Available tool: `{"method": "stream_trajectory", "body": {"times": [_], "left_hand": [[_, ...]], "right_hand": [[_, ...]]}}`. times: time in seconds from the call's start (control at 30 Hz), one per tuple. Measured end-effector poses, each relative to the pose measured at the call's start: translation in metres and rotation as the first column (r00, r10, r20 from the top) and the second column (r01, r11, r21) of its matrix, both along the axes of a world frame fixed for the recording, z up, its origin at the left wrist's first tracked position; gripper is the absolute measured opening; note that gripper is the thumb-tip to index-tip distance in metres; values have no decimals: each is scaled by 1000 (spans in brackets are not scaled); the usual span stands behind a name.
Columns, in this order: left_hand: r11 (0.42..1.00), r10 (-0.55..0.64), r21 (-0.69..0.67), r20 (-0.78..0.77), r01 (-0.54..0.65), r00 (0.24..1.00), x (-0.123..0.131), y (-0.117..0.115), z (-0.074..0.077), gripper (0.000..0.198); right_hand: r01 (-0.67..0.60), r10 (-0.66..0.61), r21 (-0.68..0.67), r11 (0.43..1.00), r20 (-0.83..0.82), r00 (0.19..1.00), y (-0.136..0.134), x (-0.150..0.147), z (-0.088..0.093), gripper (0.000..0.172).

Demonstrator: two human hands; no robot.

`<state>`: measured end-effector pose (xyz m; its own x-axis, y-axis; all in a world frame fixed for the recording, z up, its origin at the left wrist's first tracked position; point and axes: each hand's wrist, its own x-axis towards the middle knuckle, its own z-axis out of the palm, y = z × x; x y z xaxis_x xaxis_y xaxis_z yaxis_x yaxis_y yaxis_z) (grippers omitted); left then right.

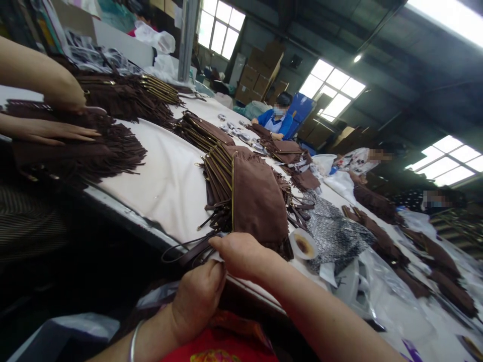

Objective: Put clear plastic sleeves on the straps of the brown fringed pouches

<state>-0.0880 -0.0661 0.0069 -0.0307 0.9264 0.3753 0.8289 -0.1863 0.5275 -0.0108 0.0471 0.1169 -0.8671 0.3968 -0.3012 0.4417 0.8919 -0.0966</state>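
Observation:
At the near table edge, my left hand (199, 291) and my right hand (241, 254) meet, fingers closed. Both grip a bundle of thin dark brown straps (194, 254), and a bit of white wrapping (216, 257) shows between the fingers. A loop of strap sticks out to the left. What lies inside my fists is partly hidden. Just beyond my right hand rests a stack of brown pouches (258, 196) with gold zippers and dangling straps. A roll of tape (303, 244) lies to the right of the stack.
On the left, another person's hands (49, 130) press on brown fringed pieces (109, 151). A person in blue (275, 123) sits across the white table (158, 186). Grey patterned sheeting (332, 226) and clear plastic (396, 286) lie right; more brown pouches (377, 239) lie beyond.

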Motion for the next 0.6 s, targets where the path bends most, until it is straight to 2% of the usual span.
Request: {"method": "stream_trajectory", "body": {"times": [0.2,0.33,0.47,0.6], "left_hand": [[999,-17,-46,131,23,991,-2,-3,0,24],[996,13,-93,294,15,956,-3,0,2,25],[987,72,-161,540,19,839,-3,6,10,19],[939,227,-342,707,44,669,2,11,14,28]], "right_hand": [[25,-24,6,1000,-108,994,1,9,-4,35],[140,-164,-103,985,-288,943,-4,24,-16,35],[159,-234,-190,969,-493,838,-15,41,-36,28],[141,-171,-98,985,-591,789,-26,57,-50,15]]}}
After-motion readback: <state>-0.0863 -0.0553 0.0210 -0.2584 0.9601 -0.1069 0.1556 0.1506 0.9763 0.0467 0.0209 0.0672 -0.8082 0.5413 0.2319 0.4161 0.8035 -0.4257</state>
